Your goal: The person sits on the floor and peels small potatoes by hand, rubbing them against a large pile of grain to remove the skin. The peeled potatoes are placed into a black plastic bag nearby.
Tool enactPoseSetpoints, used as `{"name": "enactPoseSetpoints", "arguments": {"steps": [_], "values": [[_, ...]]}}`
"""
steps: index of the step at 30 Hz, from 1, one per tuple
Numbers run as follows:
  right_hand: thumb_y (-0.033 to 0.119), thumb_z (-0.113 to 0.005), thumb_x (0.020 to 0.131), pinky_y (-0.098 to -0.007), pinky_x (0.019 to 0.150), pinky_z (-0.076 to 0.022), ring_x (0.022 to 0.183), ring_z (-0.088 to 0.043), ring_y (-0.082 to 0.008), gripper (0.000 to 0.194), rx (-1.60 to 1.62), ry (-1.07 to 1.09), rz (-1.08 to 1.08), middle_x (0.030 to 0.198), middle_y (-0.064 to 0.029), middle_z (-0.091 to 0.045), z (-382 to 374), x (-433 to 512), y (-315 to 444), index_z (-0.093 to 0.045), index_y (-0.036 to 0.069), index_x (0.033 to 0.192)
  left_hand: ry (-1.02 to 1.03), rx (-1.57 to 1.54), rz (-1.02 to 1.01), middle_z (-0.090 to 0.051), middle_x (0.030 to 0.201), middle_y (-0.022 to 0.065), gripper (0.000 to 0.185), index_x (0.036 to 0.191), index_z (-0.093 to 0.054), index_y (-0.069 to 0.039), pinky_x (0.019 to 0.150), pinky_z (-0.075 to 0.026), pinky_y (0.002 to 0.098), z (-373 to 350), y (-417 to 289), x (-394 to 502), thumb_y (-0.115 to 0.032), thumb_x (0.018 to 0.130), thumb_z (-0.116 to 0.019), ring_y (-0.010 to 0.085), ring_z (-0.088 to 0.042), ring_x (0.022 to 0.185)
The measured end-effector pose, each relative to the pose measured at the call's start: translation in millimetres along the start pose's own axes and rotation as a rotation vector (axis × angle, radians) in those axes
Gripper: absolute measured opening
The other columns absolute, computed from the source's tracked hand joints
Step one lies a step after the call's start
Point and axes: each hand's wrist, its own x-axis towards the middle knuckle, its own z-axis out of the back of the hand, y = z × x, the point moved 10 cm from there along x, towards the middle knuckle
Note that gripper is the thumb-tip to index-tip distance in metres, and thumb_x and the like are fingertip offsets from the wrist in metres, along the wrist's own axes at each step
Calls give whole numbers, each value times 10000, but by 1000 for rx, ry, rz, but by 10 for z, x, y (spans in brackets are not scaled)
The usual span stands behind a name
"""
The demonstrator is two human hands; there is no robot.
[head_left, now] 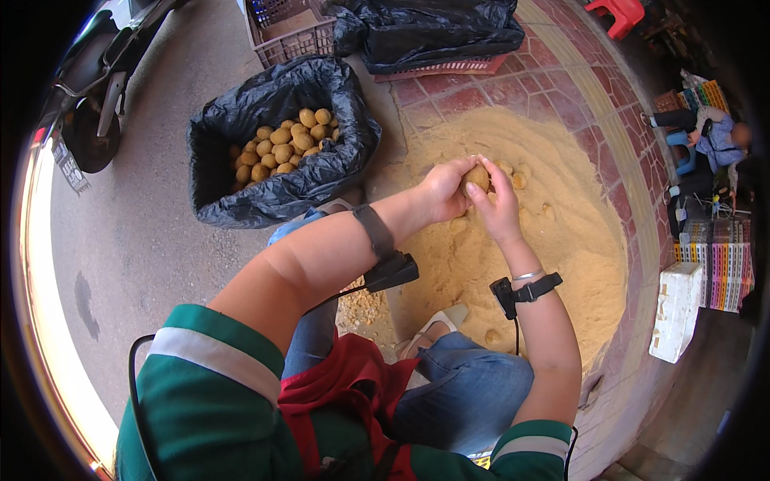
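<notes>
Between my left hand [444, 191] and my right hand [500, 210] is an egg-shaped ball [478, 178] with a rough, yellow-brown coating. The fingers of both hands curl around it and hide part of its surface. Beneath them spreads a wide heap of fine tan powder [571, 240], sawdust or bran, on the ground. A few coated lumps [519, 180] lie half sunk in it close to my fingers, and another lump [459, 225] is just below my left hand. To the left, a container lined with a black plastic bag [283, 207] holds many similar coated balls [280, 136].
A plastic crate [295, 39] and a black-bag-covered crate [442, 36] stand beyond the lined container. A motorbike [96, 108] is parked at upper left. On the right are a white foam box [675, 312], stacked crates [716, 264], a red stool [622, 15] and a seated person [719, 141].
</notes>
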Motion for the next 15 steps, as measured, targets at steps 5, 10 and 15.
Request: {"name": "enactPoseSetpoints", "arguments": {"steps": [5, 10, 15], "values": [[247, -673, 822, -358, 899, -447, 1074, -537, -271, 497, -141, 52, 38, 1198, -151, -566, -12, 6, 65, -535, 30, 1247, -5, -62, 21, -531, 1192, 107, 508, 1218, -461, -54, 993, -399, 403, -36, -31, -44, -472, 989, -287, 254, -509, 1129], [316, -556, 917, -389, 971, -403, 1153, -502, -306, 466, 53, -65, -132, 1291, -182, -503, 125, 62, 28, -513, 20, 1274, 41, 10, 29, -478, 1294, 125, 621, 1322, -403, -67, 1032, -345, 456, -159, -30, -142, -559, 960, -292, 273, -457, 1206], [369, -481, 954, -411, 1050, -333, 1256, -431, -342, 513, -168, -83, -104, 1383, -201, -423, -113, -12, 292, -463, 8, 1317, -2, -67, 40, -400, 1392, 132, 692, 1422, -315, -94, 1074, -295, 450, -140, 29, -136, -594, 944, -315, 266, -385, 1288]]}}
